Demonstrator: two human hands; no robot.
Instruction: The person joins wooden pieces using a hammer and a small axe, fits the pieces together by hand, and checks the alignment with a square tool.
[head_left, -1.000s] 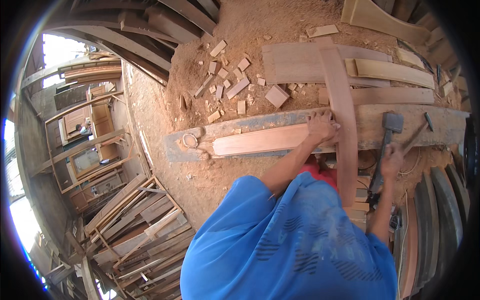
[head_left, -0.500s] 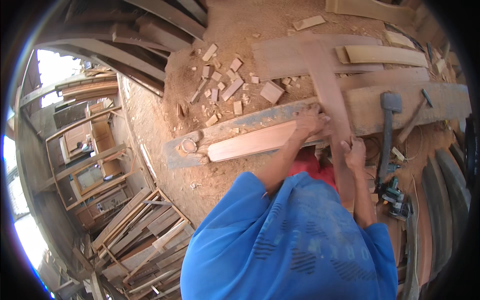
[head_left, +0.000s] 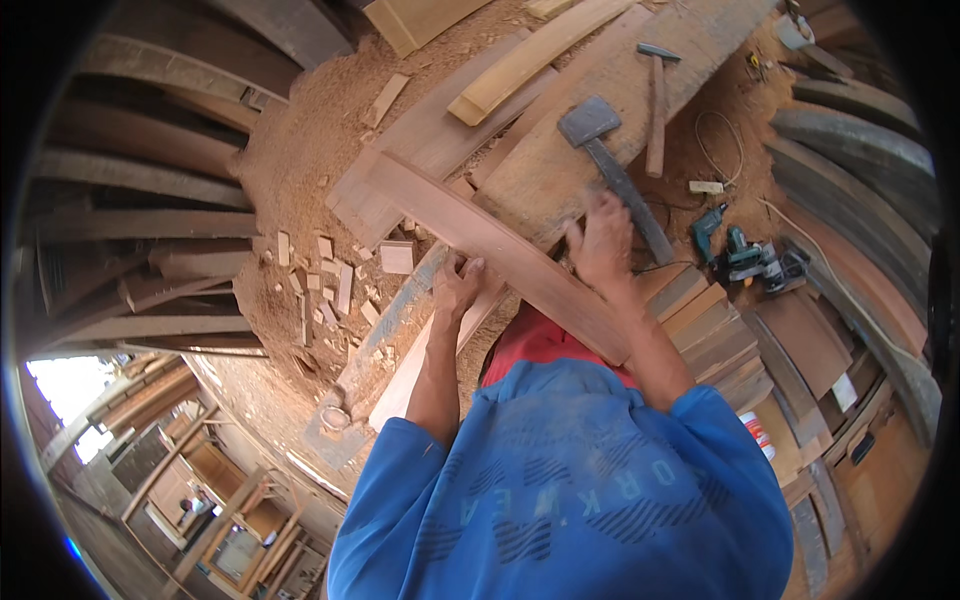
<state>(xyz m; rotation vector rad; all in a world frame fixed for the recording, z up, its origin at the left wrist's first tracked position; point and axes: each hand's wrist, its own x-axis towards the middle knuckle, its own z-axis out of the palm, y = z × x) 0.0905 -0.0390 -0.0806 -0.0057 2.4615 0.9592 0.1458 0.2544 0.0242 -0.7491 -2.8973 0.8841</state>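
A long reddish-brown plank (head_left: 520, 262) lies slantwise over the work beam, its near end by my right forearm. At the plank's left edge is my left hand (head_left: 457, 284), fingers curled against it. A paler board (head_left: 400, 380) rests on the beam under my left forearm. Beyond the plank's right side, my right hand (head_left: 604, 245) is off the wood, somewhat blurred, its thumb apart from its fingers. Close by that hand is the handle of a dark-headed mallet (head_left: 590, 122), which lies on the thick beam (head_left: 545, 160).
A hammer (head_left: 656, 110) lies beyond the mallet. To the right are a teal drill (head_left: 708, 232), another power tool (head_left: 765, 262) and a loose cable (head_left: 735, 150). Wood offcuts (head_left: 397, 256) litter the sawdust at left. Stacked boards (head_left: 715, 335) stand beside my right arm.
My right hand has let go of the plank and moved toward the mallet's handle. My left hand stays by the plank. The whole view has turned.
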